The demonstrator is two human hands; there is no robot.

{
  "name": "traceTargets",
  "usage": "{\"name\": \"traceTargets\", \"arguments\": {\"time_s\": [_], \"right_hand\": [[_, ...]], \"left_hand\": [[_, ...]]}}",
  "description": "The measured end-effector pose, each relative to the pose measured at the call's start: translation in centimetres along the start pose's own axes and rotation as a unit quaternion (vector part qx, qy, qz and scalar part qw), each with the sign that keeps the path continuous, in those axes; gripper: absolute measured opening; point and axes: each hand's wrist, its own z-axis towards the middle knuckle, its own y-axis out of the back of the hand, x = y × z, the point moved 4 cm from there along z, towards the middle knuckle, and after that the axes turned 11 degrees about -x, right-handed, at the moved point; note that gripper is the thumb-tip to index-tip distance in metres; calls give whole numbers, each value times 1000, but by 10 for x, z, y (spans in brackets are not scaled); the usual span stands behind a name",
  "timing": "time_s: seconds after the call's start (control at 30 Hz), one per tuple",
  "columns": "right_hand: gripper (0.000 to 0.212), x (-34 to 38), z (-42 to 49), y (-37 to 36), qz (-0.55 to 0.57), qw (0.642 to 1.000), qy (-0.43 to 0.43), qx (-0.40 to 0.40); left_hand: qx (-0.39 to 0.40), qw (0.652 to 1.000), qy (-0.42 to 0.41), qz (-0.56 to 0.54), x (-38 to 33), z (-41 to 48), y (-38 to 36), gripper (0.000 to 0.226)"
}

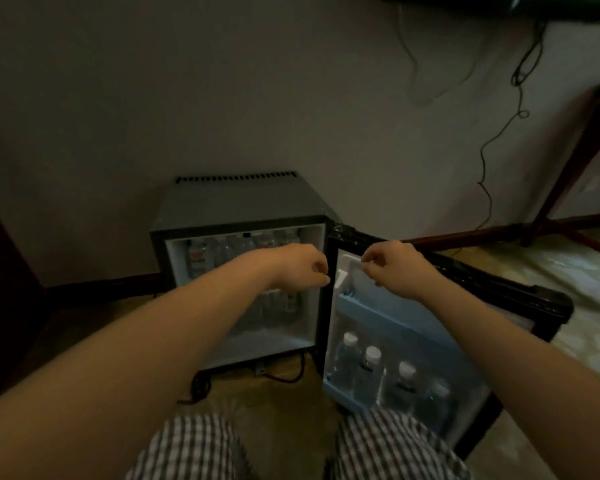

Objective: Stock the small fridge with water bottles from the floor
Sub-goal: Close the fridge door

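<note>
Left hand (300, 268) and right hand (394, 268) both hover out front, fingers loosely curled, nothing in either. Right behind them the small fridge (236, 206) has its door (413, 327) wide open to the right. Water bottles (371, 367) stand in the bottom door shelf (338, 389), and more sit up top inside the fridge.

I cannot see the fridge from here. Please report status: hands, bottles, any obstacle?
Left hand and right hand empty, loosely curled, before open fridge. Four water bottles in door shelf, more inside. Nothing blocks the opening.
</note>
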Motion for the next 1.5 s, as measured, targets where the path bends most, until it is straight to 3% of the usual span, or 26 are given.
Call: {"name": "traceTargets", "arguments": {"time_s": [0.2, 0.4, 0.57, 0.73, 0.87, 1.03, 1.17, 1.3, 1.5], "right_hand": [[27, 0, 82, -15, 0, 997, 34, -71], [30, -35, 186, -41, 24, 996, 1, -90], [29, -81, 238, -38, 10, 999, -35, 4], [24, -124, 212, -24, 72, 988, -107, 81], [32, -140, 165, -18, 96, 961, -183, 186], [38, -145, 126, -16, 134, 916, -260, 276], [36, -135, 112, -4, 147, 901, -292, 287], [30, -120, 105, -4, 154, 910, -253, 289], [26, -97, 80, -10, 215, 869, -349, 277]], "left_hand": [[-110, 993, -23, -27, 36, 67, 8, 29], [-218, 974, -35, -49, 58, 185, 22, 35], [-118, 992, -33, 20, 43, 253, 16, 37], [1, 992, -103, 72, 17, 265, -10, 36], [105, 986, -114, 64, -7, 251, -30, 50], [146, 983, -93, 55, -13, 228, -39, 54], [181, 983, -36, 21, -19, 219, -35, 60], [199, 978, -44, 56, -22, 213, -29, 61], [204, 978, -23, 26, -19, 183, -30, 62]]}}
